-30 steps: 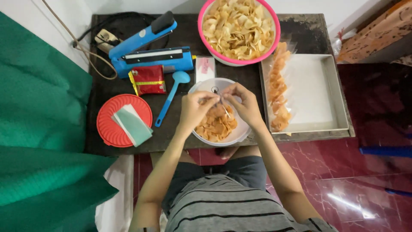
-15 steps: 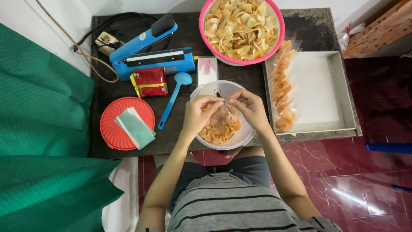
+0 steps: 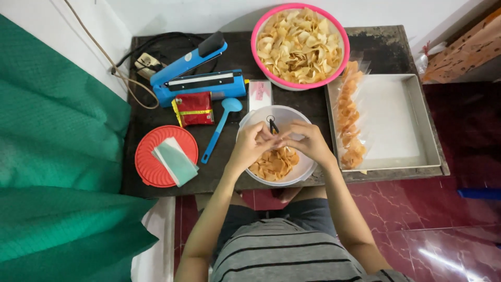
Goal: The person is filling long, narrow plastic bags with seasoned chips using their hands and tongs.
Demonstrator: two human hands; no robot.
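Left hand (image 3: 254,145): over the round white plastic bowl (image 3: 261,116); my fingers are curled in toward the right hand, tips meeting it at the bowl's middle. Whether they pinch anything, I cannot tell; something small may be between them, too small to make out.
Right hand (image 3: 308,142): over the same bowl, fingers bent and bunched against the left fingertips. Grip equally unclear.
White bowl: on the dark wooden surface (image 3: 376,42), at its near edge, directly in front of me.
Bowl contents: orange-tan chips (image 3: 274,164) heaped in the near half; a small black clip-like object (image 3: 272,124) on the far inside wall.
Large pink round basin (image 3: 258,31): behind the white bowl, heaped with pale yellow chips (image 3: 300,44).
Shallow white rectangular tray (image 3: 396,120): right of the bowl; clear packets of orange chips (image 3: 348,122) lie in a row along its left side.
Blue heat sealer (image 3: 195,78): far left of the surface, arm raised, cable to a socket behind it.
Red foil packet (image 3: 193,108): just in front of the sealer.
Blue plastic scoop (image 3: 222,125): between the packet and the bowl, handle pointing toward me.
Red round lid (image 3: 151,167): near left corner, with a folded pale green cloth (image 3: 175,161) on it.
Green fabric (image 3: 57,156): hangs to the left of the surface.
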